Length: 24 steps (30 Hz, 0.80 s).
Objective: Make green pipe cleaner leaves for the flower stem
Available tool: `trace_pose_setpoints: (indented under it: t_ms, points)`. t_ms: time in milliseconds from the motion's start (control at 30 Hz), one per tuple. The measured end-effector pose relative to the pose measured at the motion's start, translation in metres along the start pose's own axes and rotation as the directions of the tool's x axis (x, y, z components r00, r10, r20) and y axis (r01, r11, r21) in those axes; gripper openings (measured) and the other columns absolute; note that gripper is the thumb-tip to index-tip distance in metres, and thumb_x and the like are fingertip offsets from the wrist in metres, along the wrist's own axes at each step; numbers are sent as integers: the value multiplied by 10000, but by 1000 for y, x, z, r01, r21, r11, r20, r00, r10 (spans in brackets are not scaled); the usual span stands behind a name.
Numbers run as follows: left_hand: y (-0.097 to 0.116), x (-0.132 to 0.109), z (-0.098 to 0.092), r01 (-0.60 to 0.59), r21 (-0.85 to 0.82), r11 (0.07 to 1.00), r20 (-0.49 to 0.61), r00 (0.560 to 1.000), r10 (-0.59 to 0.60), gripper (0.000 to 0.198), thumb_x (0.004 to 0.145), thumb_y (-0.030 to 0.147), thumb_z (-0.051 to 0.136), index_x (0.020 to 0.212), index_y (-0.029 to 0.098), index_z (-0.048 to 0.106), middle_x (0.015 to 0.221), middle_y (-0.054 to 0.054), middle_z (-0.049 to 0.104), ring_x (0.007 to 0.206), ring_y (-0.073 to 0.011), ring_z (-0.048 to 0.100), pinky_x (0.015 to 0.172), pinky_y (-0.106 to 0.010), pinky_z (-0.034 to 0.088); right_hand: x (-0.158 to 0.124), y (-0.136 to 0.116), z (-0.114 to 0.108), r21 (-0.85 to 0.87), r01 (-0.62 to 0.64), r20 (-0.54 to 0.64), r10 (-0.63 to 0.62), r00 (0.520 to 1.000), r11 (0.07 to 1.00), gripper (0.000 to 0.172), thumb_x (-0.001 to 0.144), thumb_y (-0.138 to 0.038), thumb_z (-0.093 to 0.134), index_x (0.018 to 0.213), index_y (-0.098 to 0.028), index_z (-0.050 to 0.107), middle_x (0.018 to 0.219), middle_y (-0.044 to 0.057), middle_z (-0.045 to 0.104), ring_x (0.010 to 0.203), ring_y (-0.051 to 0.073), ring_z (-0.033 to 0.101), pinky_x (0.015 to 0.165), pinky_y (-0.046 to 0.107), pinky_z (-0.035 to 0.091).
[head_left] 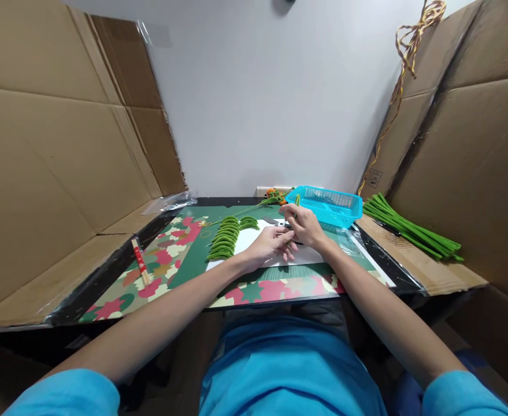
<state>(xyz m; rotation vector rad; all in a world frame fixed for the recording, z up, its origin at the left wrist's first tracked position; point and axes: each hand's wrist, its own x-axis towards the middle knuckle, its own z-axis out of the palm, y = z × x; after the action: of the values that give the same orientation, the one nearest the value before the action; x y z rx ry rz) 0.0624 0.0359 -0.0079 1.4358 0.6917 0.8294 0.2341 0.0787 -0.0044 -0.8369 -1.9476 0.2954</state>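
Above the white paper (250, 241), my two hands meet. A short piece of fuzzy green pipe cleaner (297, 199) pokes up from my right hand (304, 226), whose fingers are closed around it. My left hand (271, 245) comes in from the left, thumb and forefinger pinched close to the right fingertips. What lies in that pinch is hidden. Scissors (271, 222) lie just behind the hands, partly covered by them. Left of my hands, several curved green pipe cleaner pieces (224, 238) lie in a column, with a smaller group (249, 222) beside its top.
A blue plastic basket (352, 219) stands at the back right. Long green pipe cleaners (410, 225) and a black pen (387, 228) lie on cardboard at right. Orange flowers (276, 195) rest at the back; wrapped chopsticks (140, 258) lie left. Cardboard walls (63, 115) flank both sides.
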Motion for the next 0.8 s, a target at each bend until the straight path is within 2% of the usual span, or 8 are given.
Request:
trace_pose_setpoints:
  t_ms: [67,133,267,400,500,567,700,800]
  points:
    - [-2,1,-3,-18,57,998,-13,1000,19,572,757,650,846,897,124,673,752,-86,743,535,-179,711,431,-231,485,0,0,1,-2,-24,-45,24,999,1000,331,1019,-335,473,1276,-220,646,885,29,676,783,213,586,747,318,422]
    - [-2,2,-5,-53,128,990,-35,998,58,540,791,648,812,903,136,679,788,-87,746,547,-176,701,408,-227,454,2,1,0,40,-68,-163,74,984,997,393,1050,-397,463,1384,-219,570,903,26,676,771,211,596,762,322,437]
    - [3,3,-12,-191,386,903,-107,962,250,414,924,559,687,864,150,720,830,-73,726,695,-165,667,520,-231,479,6,10,-7,54,-116,-307,127,943,992,450,1088,-513,392,1363,-208,579,902,49,701,883,252,625,869,366,439]
    - [12,0,-18,-221,661,717,-203,868,454,352,1012,457,555,856,175,698,911,-63,725,855,-200,653,765,-303,514,6,19,-13,-128,-112,-342,63,938,985,462,1113,-404,272,1212,-242,692,986,65,773,1093,279,592,1034,440,349]
    - [19,-4,-21,-128,847,516,-242,771,589,328,1051,370,481,836,190,650,912,-54,717,916,-217,646,909,-353,453,4,19,-16,-239,-94,-369,-1,929,966,340,1061,-332,414,1130,-238,733,998,66,807,1190,297,583,1090,482,291]
    - [21,-6,-22,-79,892,446,-252,731,634,321,1067,340,449,845,196,630,911,-48,715,928,-220,649,938,-365,421,4,16,-17,-244,-70,-372,-26,928,967,263,1026,-353,515,1055,-229,744,946,78,814,1197,318,600,1098,497,295]
    - [24,-7,-25,-60,884,464,-288,710,642,320,1079,353,436,904,200,655,926,-41,749,866,-207,677,894,-337,433,8,7,-18,104,-57,-356,90,930,993,362,1028,-499,555,884,-218,731,696,57,760,847,273,700,929,427,463]
    - [25,-7,-27,-71,860,505,-299,732,612,340,1069,388,461,911,203,698,919,-39,780,828,-203,699,822,-303,467,13,3,-18,440,-73,-272,210,939,895,434,973,-598,619,805,-208,709,582,20,690,609,198,644,734,349,507]
